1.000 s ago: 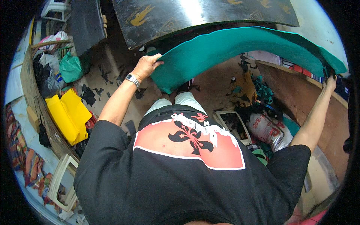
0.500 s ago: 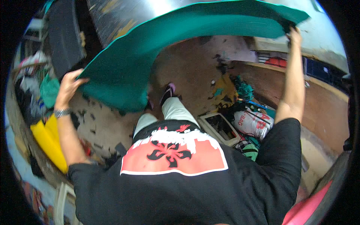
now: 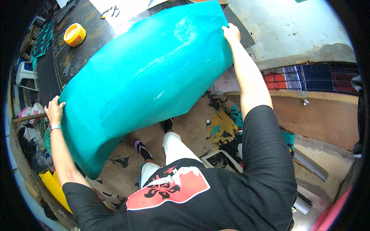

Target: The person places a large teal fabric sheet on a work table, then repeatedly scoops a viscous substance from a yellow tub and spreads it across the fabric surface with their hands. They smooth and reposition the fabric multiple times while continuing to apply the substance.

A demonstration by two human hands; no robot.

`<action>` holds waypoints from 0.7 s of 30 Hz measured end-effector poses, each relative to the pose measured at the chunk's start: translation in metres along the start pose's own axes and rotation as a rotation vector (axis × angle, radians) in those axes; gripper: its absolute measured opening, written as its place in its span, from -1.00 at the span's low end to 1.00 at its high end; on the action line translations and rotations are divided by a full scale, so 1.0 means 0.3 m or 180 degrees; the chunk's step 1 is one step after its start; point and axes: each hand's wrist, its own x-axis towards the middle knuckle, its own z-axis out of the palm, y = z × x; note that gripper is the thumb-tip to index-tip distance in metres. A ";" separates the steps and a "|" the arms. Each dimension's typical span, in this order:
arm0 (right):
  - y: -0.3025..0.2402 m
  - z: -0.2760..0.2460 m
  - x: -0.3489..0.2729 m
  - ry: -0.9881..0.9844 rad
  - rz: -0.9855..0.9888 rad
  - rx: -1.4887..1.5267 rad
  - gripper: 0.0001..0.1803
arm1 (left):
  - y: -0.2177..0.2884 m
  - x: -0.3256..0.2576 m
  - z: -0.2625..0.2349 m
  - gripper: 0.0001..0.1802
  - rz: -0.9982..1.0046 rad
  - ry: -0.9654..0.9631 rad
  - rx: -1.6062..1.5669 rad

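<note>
A large turquoise sheet (image 3: 154, 73) of flexible material hangs bowed between my hands, draped partly over the dark table and down over its near edge. At its left edge my left hand (image 3: 55, 110) grips it, with a watch on the wrist. My right hand (image 3: 231, 34) is closed on the sheet's far right edge, near the table's corner. The sheet's lower left part curls down toward the floor. Its broad face is turned up toward me, with pale shiny streaks on it.
On the dark table (image 3: 63, 61) stand a yellow tub (image 3: 74, 34) and scissors (image 3: 110, 12) on white sheets. Scraps (image 3: 222, 125) litter the floor on the right. A white plastic stool (image 3: 27, 75) stands at far left. A yellow roll (image 3: 54, 188) lies at lower left.
The sheet has swung over, now showing its bright turquoise face. My right hand has moved left, my left hand down and left. The tub and scissors have come into view.
</note>
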 end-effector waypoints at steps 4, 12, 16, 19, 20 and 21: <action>0.013 0.067 0.066 -0.0178 0.0019 -0.0651 -0.53 | 0.212 0.000 0.080 -0.59 -0.0470 0.0674 0.0504; 0.126 0.103 0.196 -0.0116 0.0320 -0.1204 -0.64 | 0.409 0.082 0.034 -0.68 -0.0299 0.1257 0.0054; 0.179 0.062 0.249 0.0063 0.0386 -0.1779 -0.47 | 0.476 0.118 0.081 -0.66 -0.0127 0.1433 -0.0384; 0.174 0.025 0.268 0.0082 0.0464 -0.1891 -0.10 | 0.477 0.120 0.108 -0.60 -0.0161 0.1784 -0.0742; 0.165 0.020 0.272 0.0223 0.0563 -0.1763 -0.05 | 0.475 0.117 0.115 -0.58 -0.0201 0.1768 -0.0802; 0.156 0.015 0.272 0.0461 0.0566 -0.1399 -0.04 | 0.471 0.115 0.118 -0.56 -0.0236 0.1860 -0.0796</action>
